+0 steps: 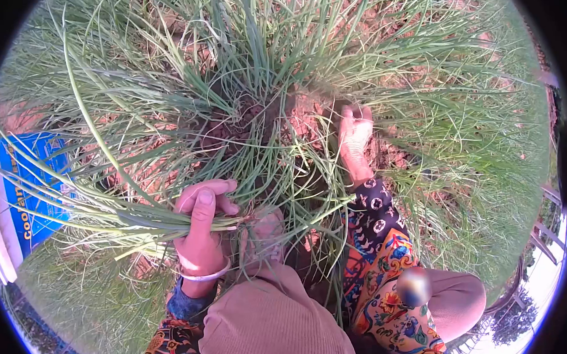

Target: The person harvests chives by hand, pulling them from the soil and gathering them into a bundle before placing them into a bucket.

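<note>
1. Green stalks lie bunched in the left hand, its fingers curled and thumb closed near their root ends; the tips point toward the bed's left edge.
2. The right hand is down at the bed, fingers bent, partly open; I cannot tell whether it grips anything.
3. Loose leaves hang between the hands.
4. A blue box stands at the left edge.
5. Reddish soil shows among dense plants.

Trousers: matt, ribbed cloth. Sleeve: smooth printed cloth. Bracelet: smooth, slightly glossy. Soil: rough, matt, crumbly. Container label: smooth, bright blue surface.
</note>
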### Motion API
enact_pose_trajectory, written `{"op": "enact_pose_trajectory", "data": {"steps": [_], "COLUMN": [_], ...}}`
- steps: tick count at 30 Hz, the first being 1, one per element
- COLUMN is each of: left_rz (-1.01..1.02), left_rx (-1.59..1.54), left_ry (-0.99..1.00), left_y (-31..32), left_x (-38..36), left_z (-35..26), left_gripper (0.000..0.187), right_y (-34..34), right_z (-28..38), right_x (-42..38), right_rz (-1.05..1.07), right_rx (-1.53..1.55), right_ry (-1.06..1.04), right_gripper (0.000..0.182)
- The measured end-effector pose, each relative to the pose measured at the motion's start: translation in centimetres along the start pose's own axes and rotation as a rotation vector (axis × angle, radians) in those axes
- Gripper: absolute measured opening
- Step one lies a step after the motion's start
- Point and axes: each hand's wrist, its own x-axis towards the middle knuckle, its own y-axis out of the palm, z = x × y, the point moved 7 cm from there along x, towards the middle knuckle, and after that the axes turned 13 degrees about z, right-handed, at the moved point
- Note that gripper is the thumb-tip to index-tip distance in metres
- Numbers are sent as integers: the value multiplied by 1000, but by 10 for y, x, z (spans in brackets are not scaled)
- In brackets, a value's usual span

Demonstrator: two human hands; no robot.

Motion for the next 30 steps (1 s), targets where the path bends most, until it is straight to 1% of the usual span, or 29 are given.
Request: {"op": "enact_pose_trajectory", "data": {"steps": [1, 3, 5, 6, 7, 9, 10, 11, 13, 14, 15, 17, 18, 19, 20, 21, 22, 23, 24, 25, 26, 29, 30], "left_rz": [4, 29, 39, 37, 37, 24, 18, 31, 57, 47, 36, 37, 47, 55, 67, 77, 89, 106, 123, 138, 144, 248, 250], "left_rx": [1, -3, -10, -13, -15, -19, -23, -13, 3, 2, 2, 22, 36, 52, 49, 50, 51, 40, 24, 7, 26, 55, 30], "left_ry": [-7, 21, 43, 51, 61, 60, 57, 58, 57, 47, 37, 24, 14, 3, 33, 67, 102, 154, 206, 254, 222, 216, 210], "left_y": [0, 2, 4, 5, 8, 12, 12, 13, 12, 11, 8, 8, 11, 13, 16, 19, 23, 26, 30, 33, 28, 25, 26], "left_x": [-1, -3, -6, -9, -14, -20, -20, -20, -18, -16, -14, -10, -8, -7, -5, -2, 2, 5, 7, 7, 4, 9, 9], "left_z": [1, -2, -6, -7, -11, -14, -14, -14, -13, -11, -8, -8, -7, -5, -7, -10, -13, -18, -22, -25, -20, -14, -15], "left_gripper": [25, 25, 25, 25, 25, 25, 25, 25, 25, 26, 26, 29, 32, 35, 38, 41, 44, 47, 50, 52, 54, 45, 40], "right_y": [3, 8, 4, 3, -1, -3, 0, -1, -5, -9, -14, -34, -34, -34, -29, -16, 4, 24, 41, 52, 54, 56, 53], "right_z": [2, 19, 51, 67, 67, 42, 39, 31, 48, 59, 58, 80, 104, 134, 170, 191, 217, 242, 254, 256, 264, 257, 256], "right_x": [4, 7, 9, 4, 7, 23, 25, 24, 6, 2, 4, 5, -4, -14, -34, -47, -70, -98, -126, -150, -167, -191, -188], "right_rz": [22, 12, -2, 25, 7, -23, -26, -42, -74, -181, -93, -152, -56, 32, 112, 240, 497, 747, 919, 1066, 1109, 1190, 1178], "right_rx": [-19, -137, -255, -135, -173, -261, -179, -71, 143, 141, 116, 265, 473, 433, 327, 224, 106, -89, -289, -425, -396, -407, -375], "right_ry": [44, 65, 77, 226, 211, 199, 60, -26, -197, -220, -42, -191, -44, -133, -263, -233, -436, -473, -536, -531, -574, -758, -765], "right_gripper": [23, 23, 23, 24, 23, 21, 16, 16, 16, 18, 18, 18, 16, 15, 12, 12, 16, 19, 19, 16, 17, 17, 17]}}
